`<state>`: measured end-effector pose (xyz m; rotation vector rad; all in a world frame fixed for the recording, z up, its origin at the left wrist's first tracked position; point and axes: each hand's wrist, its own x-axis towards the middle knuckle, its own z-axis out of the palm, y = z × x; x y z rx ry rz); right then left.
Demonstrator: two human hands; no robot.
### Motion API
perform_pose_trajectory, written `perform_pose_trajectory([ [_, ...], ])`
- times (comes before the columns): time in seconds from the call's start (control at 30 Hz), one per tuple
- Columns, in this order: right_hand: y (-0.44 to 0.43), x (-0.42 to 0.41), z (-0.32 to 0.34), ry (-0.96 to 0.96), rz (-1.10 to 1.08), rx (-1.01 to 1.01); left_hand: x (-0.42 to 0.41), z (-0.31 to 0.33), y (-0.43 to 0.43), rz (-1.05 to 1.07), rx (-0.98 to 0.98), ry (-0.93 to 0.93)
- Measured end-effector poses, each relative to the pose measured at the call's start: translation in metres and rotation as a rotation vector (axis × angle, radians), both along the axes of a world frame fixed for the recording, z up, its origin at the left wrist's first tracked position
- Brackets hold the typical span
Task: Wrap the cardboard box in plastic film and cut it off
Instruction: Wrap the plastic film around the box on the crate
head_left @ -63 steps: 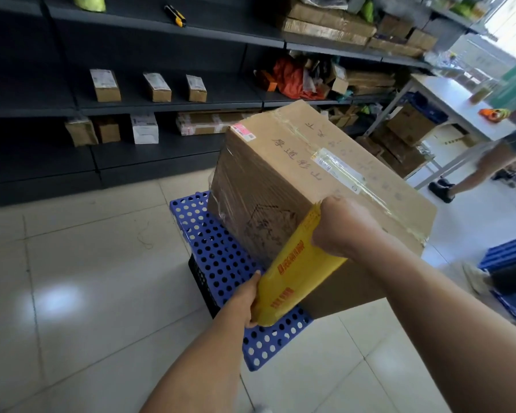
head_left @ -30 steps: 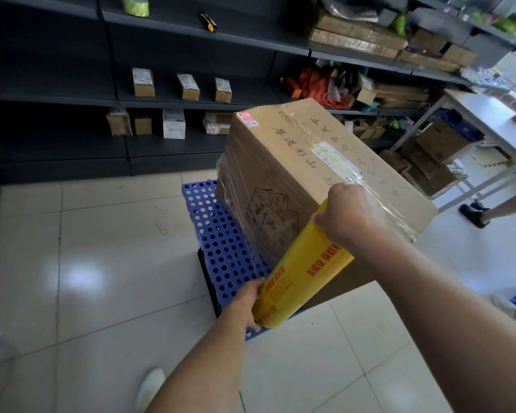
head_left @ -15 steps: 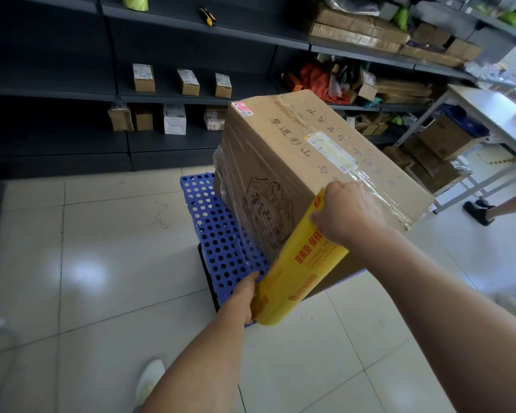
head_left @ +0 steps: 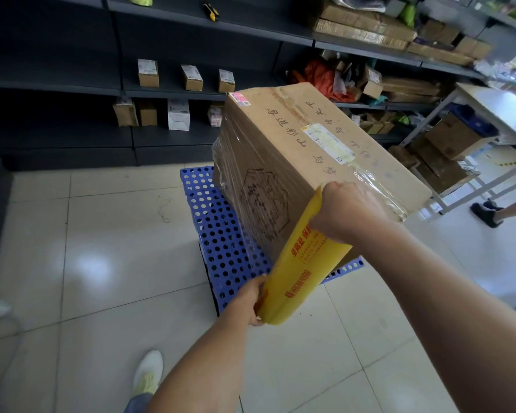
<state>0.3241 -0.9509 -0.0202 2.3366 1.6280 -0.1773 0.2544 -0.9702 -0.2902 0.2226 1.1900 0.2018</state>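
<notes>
Your left hand [head_left: 248,302], fingers curled, holds the bottom of the film roll [head_left: 303,269]; your right hand [head_left: 347,210] clamps the top, just beside the box [head_left: 292,150] on the pallet [head_left: 218,234].

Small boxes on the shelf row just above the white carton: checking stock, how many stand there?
3: left box, middle box, right box, spaced in a row; the cardboard box might hide others further right.
</notes>
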Motion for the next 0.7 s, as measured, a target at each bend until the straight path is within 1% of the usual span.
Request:
perform_pose_trajectory([
  [0.17, -0.007, 0.004, -0.002, -0.037, 0.006, 0.023, 0.002, 0.005, -0.005, -0.008, 0.061, 0.022],
  [0.23, -0.011, 0.007, -0.002, -0.029, -0.007, 0.022, 0.003, 0.005, -0.006, 0.021, 0.083, 0.027],
  [0.33, -0.016, 0.008, -0.002, -0.013, -0.018, 0.035, 0.003, 0.003, -0.010, 0.050, 0.065, 0.038],
  [0.43, -0.020, 0.009, -0.002, -0.002, -0.036, 0.041, 0.005, 0.008, -0.018, 0.025, 0.059, 0.050],
  [0.57, -0.024, 0.012, 0.001, 0.065, -0.053, -0.002, 0.012, 0.006, -0.026, 0.000, 0.052, 0.057],
  [0.63, -0.028, 0.016, -0.002, 0.132, -0.015, -0.056, 0.012, 0.013, -0.030, -0.003, 0.046, 0.051],
  [0.7, -0.034, 0.020, -0.007, 0.139, 0.028, -0.075, 0.015, 0.013, -0.033, -0.001, 0.037, 0.037],
])
